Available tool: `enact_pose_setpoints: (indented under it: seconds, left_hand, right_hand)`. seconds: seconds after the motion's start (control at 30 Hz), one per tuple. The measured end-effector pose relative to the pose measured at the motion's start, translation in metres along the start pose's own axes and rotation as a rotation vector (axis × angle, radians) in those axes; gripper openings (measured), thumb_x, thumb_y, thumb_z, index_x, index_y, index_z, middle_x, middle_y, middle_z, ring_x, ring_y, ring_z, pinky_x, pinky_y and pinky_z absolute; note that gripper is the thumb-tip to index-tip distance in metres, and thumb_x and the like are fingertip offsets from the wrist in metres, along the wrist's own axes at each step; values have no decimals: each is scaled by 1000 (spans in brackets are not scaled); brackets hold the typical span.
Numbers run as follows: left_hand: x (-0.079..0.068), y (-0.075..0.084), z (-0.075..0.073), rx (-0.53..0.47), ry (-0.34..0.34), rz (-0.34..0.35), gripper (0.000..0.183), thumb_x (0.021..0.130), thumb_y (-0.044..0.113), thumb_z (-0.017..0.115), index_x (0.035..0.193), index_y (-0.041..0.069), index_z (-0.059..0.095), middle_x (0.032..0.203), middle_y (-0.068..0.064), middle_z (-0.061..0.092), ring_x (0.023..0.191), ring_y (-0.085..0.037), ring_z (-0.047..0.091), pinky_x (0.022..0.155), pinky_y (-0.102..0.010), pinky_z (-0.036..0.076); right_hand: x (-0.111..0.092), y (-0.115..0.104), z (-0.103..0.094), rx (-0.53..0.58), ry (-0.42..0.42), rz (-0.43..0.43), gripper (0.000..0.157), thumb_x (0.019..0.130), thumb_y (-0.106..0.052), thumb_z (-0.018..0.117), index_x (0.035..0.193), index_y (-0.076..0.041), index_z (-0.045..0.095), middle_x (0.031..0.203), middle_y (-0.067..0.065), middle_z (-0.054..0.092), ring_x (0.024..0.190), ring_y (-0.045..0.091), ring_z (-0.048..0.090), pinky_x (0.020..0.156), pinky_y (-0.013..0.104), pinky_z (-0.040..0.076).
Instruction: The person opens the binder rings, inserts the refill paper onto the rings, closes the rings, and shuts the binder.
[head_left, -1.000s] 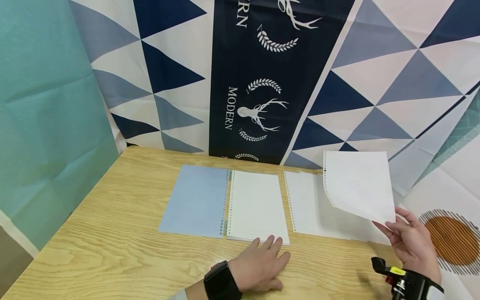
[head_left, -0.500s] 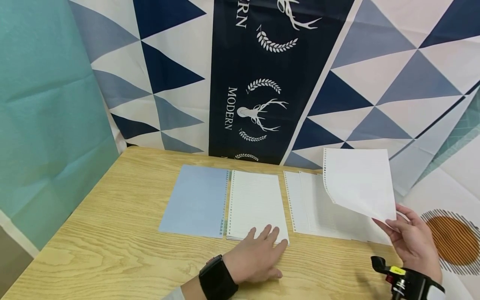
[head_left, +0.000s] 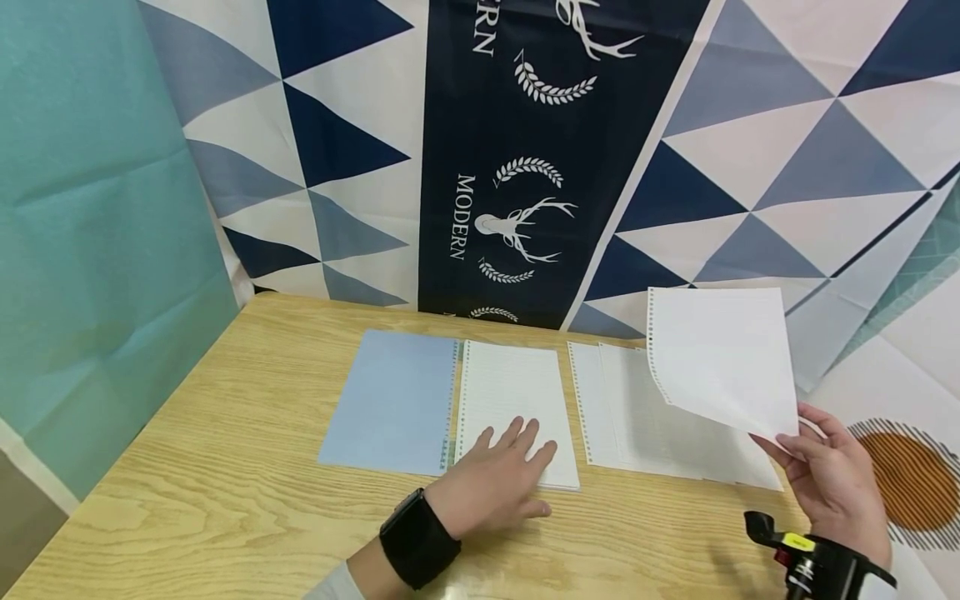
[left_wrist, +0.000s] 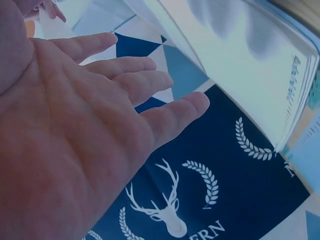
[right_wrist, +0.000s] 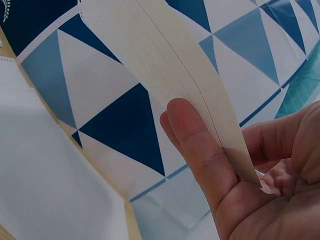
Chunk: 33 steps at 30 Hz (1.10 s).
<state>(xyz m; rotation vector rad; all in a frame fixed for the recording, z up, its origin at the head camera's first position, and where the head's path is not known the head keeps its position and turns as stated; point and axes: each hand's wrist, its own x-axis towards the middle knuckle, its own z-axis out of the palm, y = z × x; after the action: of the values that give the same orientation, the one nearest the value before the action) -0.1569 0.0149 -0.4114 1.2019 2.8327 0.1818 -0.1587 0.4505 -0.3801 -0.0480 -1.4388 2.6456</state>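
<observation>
My right hand (head_left: 840, 475) pinches the lower right corner of a white loose-leaf sheet (head_left: 720, 350), raised over other sheets at the table's right. In the right wrist view the sheet (right_wrist: 175, 65) runs between thumb and fingers, with faint ruled lines on it. My left hand (head_left: 498, 483), fingers spread and straight, hovers over the lower part of the ruled page stack in an open ring-bound notebook (head_left: 517, 383). The left wrist view has the palm (left_wrist: 80, 140) with nothing in it, near the notebook's pages (left_wrist: 250, 65). The notebook's blue cover (head_left: 393, 400) lies flat to the left.
Several loose punched sheets (head_left: 622, 400) overlap on the wooden table (head_left: 225, 467) right of the notebook. A patterned cloth (head_left: 352, 167) hangs behind the table, and a teal cloth (head_left: 97, 225) hangs at the left.
My left hand has moved up and left, from the notebook's bottom edge to over its page. The right hand has raised the held sheet slightly and shifted it a little right.
</observation>
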Motion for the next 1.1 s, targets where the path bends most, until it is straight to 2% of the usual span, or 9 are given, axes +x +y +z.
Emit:
enact_pose_setpoints:
  seconds: [0.27, 0.7, 0.87, 1.1]
  left_hand:
    - [-1, -8, -5, -27, 10, -43, 73, 101, 59, 51, 160, 22, 30, 168, -13, 28, 156, -29, 28, 118, -55, 38]
    - [-4, -31, -22, -135, -11, -153, 74, 102, 58, 49, 163, 22, 25, 172, -12, 16, 160, -29, 16, 123, -56, 29]
    - [-8, -39, -27, -158, 12, -182, 75, 102, 58, 48, 163, 21, 25, 172, -13, 15, 160, -30, 15, 124, -58, 27]
    - [-13, -47, -32, -178, 53, -190, 74, 103, 57, 49, 162, 18, 27, 171, -16, 17, 159, -32, 17, 123, -59, 28]
  right_hand:
    - [1, -2, 9, -4, -9, -18, 54, 93, 30, 38, 122, -7, 64, 107, 11, 77, 95, 25, 77, 75, 43, 63]
    - [-2, -4, 22, -11, -15, -48, 55, 92, 31, 38, 123, -7, 64, 107, 12, 77, 95, 26, 78, 75, 42, 63]
    - [-2, -4, 26, -24, -26, -61, 54, 92, 30, 39, 124, -7, 64, 107, 12, 77, 95, 26, 77, 75, 42, 63]
    - [-1, -2, 35, -27, -73, -72, 56, 92, 30, 39, 127, -5, 65, 110, 13, 77, 98, 25, 77, 77, 41, 63]
